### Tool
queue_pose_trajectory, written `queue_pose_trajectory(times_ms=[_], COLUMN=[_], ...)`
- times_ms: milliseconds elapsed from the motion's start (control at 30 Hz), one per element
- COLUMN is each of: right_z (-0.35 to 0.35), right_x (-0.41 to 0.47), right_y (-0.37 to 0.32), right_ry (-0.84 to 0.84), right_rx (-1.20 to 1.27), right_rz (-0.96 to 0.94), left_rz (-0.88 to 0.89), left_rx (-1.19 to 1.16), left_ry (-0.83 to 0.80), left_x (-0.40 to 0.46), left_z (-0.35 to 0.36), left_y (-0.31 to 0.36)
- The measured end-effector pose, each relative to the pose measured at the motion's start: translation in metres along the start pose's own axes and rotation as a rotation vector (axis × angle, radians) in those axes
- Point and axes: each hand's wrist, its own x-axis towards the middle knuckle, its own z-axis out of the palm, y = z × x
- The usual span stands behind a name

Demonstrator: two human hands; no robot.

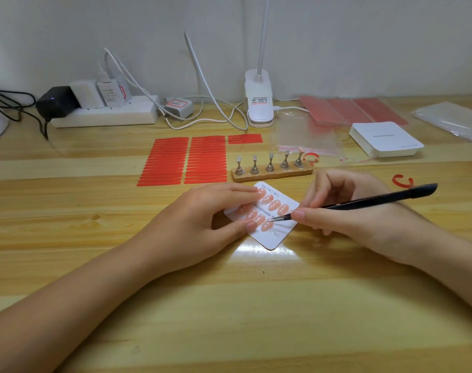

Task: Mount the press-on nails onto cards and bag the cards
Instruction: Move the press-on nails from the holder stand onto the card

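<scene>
- Head view: white card [267, 232] lying flat and turned cornerwise on the wooden surface [229, 305], just in front of the wooden stand [272, 173] with its metal pegs.
- Peach press-on nails [275, 205] stuck on in two rows, the lower row not yet full; probably very light, thin, glossy and slippery, easily flicked off by a careless touch.
- Card likely thin and stiff enough to lift by an edge or bare corner; best kept pinned flat while pressing.
- Left hand [202, 224]: fingers [252, 226] curled narrow, tips resting on the card's left side and on the nearest nails.
- Right hand [345, 211]: fingers closed narrow around black tweezers [377, 200], tips meeting the card beside the lower row; whether a nail sits between the tips, cannot tell.
- Clear bags [307, 138] and spare card stack [385, 140] well apart, toward the back.
</scene>
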Motion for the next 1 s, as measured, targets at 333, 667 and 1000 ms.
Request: queue_pose_trajectory(times_ms=[333,667,1000], right_z=[0.003,0.007,0.009], right_x=[-0.005,-0.01,-0.011], right_y=[-0.002,-0.004,0.003], right_ry=[0.034,0.123,0.081], right_rx=[-0.037,-0.083,-0.183], right_rz=[-0.049,-0.165,-0.27], left_rz=[0.009,-0.003,-0.005], left_rx=[0.006,0.016,-0.001], left_ry=[0.003,0.022,0.022], left_x=[0.0,-0.001,-0.002], left_z=[0.0,0.0,0.001], left_y=[0.001,0.0,-0.001])
